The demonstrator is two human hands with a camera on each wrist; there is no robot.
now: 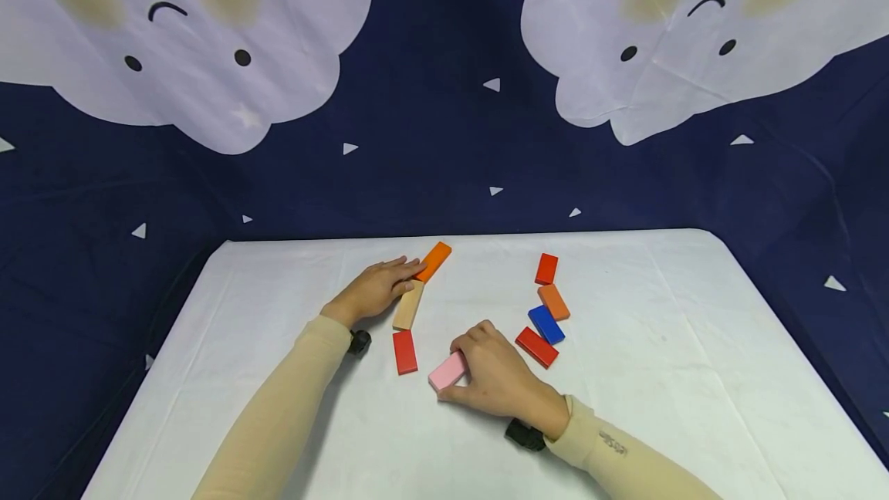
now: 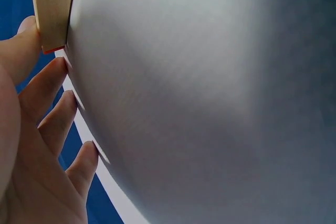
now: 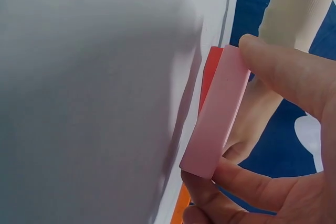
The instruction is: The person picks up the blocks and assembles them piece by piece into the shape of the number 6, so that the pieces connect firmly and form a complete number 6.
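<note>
Head: right hand [image 1: 495, 373] pinches pink block [image 1: 447, 371] near the left row's red block [image 1: 405, 352]; table contact unclear. Left hand [image 1: 375, 289], fingers extended, is at wooden block [image 1: 408, 305] and orange block [image 1: 436, 260]. Left wrist: thumb at wooden block's edge; light contact should avoid shifting it. Right wrist: thumb and fingers span pink block's ends; even pressure likely prevents twisting.

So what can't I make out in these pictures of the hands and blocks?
Pink block, head view: right end covered by the right hand.
Dark sleeve mark, head view: too small to read.
Wooden block, left wrist view: upper end cut off by the top edge.
Red block, right wrist view: partly hidden behind the pink block.
</note>
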